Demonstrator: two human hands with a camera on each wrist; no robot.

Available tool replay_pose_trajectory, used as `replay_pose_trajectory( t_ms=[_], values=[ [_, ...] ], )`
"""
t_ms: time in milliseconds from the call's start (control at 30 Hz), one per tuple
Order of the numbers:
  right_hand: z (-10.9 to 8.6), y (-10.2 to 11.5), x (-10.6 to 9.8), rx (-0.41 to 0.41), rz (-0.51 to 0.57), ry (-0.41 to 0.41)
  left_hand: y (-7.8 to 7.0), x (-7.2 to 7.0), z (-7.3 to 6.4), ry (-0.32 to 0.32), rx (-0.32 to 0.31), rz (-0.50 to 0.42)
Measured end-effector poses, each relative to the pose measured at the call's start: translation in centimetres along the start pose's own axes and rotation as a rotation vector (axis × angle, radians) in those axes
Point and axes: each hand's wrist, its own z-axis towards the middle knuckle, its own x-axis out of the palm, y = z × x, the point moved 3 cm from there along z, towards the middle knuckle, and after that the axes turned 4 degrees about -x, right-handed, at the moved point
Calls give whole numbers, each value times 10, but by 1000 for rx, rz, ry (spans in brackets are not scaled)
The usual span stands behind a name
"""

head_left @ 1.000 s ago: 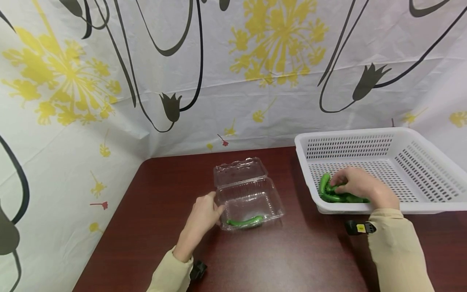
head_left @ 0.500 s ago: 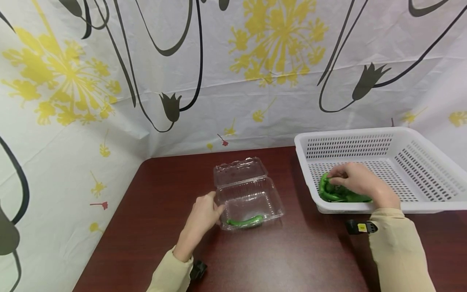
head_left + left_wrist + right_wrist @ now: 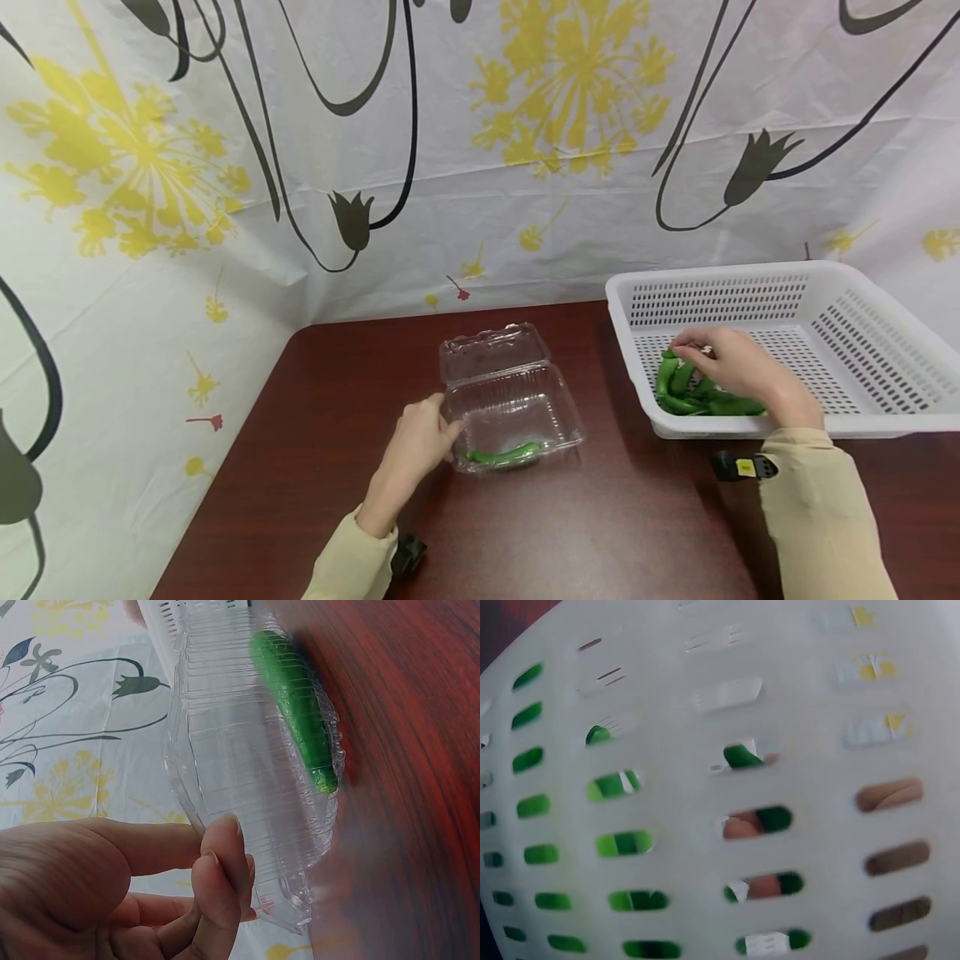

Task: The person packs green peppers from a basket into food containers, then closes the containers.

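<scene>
A clear plastic clamshell box (image 3: 510,408) stands with its lid raised, one green chili pepper (image 3: 504,456) lying along its near side. My left hand (image 3: 420,433) pinches the box's left edge between thumb and fingers; the left wrist view shows those fingers (image 3: 225,855) at the plastic rim. At the right, my right hand (image 3: 731,362) reaches into a white basket (image 3: 628,350), thumb and fingertips together at the upper end of a green chili pepper (image 3: 681,379). Several more lie below it. In the right wrist view the basket's wall (image 3: 675,705) hides most of that hand.
The basket's perforated wall rises between the peppers and the box. A dark red-brown table (image 3: 555,525) carries everything, and a patterned white cloth (image 3: 450,200) hangs behind it and at its left.
My right hand has risen slightly and shifted a little left within the basket, and the peppers beneath it have moved slightly. The left hand and the box stay in place.
</scene>
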Motion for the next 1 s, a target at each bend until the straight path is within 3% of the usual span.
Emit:
replay_pose_trajectory(
  t_ms=[500, 800, 1000],
  values=[
    [3, 10, -5, 5, -44, -41, 0, 0, 0, -8, 12, -9],
    [5, 22, -9, -64, -84, -69, 1, 0, -1, -10, 11, -20],
    [5, 31, -11, -54, -70, -85, 1, 0, -2, -8, 13, -23]
  ],
)
